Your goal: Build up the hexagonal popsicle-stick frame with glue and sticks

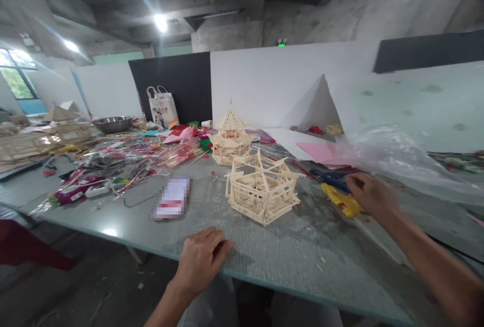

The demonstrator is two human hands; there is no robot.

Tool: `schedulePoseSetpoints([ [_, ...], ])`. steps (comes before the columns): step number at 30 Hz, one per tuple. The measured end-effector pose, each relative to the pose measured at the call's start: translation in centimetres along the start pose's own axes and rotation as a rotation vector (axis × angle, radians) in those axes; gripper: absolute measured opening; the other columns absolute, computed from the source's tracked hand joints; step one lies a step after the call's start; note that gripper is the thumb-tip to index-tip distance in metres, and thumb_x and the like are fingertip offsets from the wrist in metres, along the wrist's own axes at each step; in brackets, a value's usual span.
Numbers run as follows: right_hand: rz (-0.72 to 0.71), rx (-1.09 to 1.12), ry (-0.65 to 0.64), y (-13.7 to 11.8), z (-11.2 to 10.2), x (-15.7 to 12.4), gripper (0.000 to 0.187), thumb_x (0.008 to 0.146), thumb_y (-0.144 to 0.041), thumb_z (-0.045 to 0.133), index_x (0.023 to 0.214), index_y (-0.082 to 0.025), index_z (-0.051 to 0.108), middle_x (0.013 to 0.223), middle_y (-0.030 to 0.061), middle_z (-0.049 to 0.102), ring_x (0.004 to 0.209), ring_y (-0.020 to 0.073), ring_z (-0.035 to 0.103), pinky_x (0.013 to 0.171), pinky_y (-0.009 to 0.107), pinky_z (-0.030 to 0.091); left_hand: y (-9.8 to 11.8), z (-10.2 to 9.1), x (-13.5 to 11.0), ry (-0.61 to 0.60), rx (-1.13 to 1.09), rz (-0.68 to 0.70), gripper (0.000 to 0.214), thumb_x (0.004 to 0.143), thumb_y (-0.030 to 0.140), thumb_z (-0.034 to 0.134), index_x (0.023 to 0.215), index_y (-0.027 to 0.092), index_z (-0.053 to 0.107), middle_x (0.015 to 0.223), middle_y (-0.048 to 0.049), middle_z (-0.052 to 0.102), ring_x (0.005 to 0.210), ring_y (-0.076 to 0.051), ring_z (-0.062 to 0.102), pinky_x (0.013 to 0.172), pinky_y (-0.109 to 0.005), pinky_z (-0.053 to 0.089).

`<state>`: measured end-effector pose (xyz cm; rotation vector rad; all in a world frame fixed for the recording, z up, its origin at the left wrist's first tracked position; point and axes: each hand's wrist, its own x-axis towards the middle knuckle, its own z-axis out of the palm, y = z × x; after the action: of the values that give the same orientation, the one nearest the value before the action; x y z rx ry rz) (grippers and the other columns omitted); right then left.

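An open-topped frame of thin wooden sticks [264, 193], many-sided with crossing sticks on top, stands on the table in front of me. Close behind it rises a stick pavilion [230, 140] with a pointed roof. My left hand [204, 256] rests at the table's near edge, loosely curled, with nothing visible in it. On the right, my right hand [372, 196] has its fingers bent together at the end of a blue-handled tool [330, 179]. Whether they grip it is hidden. A yellow glue gun [342, 201] lies just beside that hand.
A phone [172, 198] lies left of the stick frame. Plastic-wrapped stick bundles [177, 153] and scraps clutter the left side, with a purple tool [77, 188] and a metal bowl [113, 124]. Clear plastic film [401, 155] and pink paper [321, 153] lie at the right.
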<state>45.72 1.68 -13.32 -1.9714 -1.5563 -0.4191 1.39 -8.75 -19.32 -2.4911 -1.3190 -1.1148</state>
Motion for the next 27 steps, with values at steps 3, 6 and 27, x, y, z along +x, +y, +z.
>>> schedulePoseSetpoints([
  [3,0.007,0.002,0.000,-0.2,0.0,-0.1,0.025,0.082,-0.035,0.044,0.079,-0.020,0.064,0.087,0.0111,0.066,0.079,0.0264,0.059,0.067,0.034,0.041,-0.1,0.0,0.0,-0.024,0.003,-0.015,0.036,0.097,0.033,0.041,0.065,0.018,0.052,0.061,0.0010,0.057,0.056,-0.011,0.055,0.056,-0.022,0.035],
  [6,0.000,0.009,0.004,-0.4,-0.1,-0.1,0.025,0.082,-0.035,0.044,0.079,-0.020,0.064,0.088,0.0108,0.066,0.081,0.0258,0.058,0.070,0.033,0.041,-0.1,-0.1,0.0,-0.040,0.007,-0.025,0.035,0.096,0.033,0.042,0.066,0.018,0.052,0.061,0.0008,0.057,0.057,-0.011,0.055,0.056,-0.022,0.036],
  [27,-0.050,-0.004,-0.033,-1.1,-0.5,-0.4,0.021,0.085,-0.025,0.047,0.078,-0.017,0.066,0.084,0.0082,0.064,0.078,0.0213,0.056,0.064,0.029,0.035,2.1,-2.5,11.1,-0.102,-0.022,0.254,0.027,0.092,0.029,0.054,0.116,0.019,0.060,0.095,-0.0044,0.065,0.081,-0.014,0.062,0.070,-0.024,0.049],
])
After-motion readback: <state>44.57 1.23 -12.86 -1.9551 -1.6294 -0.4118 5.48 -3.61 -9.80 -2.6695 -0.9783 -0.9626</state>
